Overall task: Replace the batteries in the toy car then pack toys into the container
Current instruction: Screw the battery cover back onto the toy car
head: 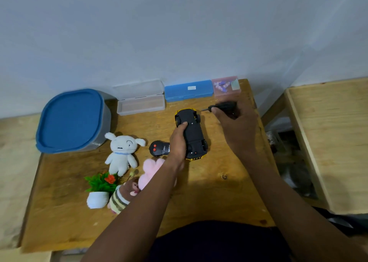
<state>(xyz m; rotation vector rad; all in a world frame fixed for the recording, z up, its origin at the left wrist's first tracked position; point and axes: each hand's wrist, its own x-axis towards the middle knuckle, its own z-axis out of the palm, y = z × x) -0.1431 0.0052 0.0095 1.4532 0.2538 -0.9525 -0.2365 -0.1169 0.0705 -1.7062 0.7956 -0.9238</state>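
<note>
Left hand point(178, 142) was found gripping the left flank of the toy car point(194, 134), thumb laid across the black underside, pinning it belly-up on the bench point(209, 192). The car's long axis ran away from me, with the far end canted slightly left; nose and tail could not be told apart. Right hand point(236, 126) sat to the car's right, level with its far half, fingers curled round the dark handle of a screwdriver point(223, 106). The shaft pointed left, with the tip just off the car's far right corner and not touching it. Judgement: the coming move is a short travel of the tip leftward and nearer, onto a cover screw; which screw, I could not tell. Farther left, the container point(73, 120) stood with its blue lid on.
</note>
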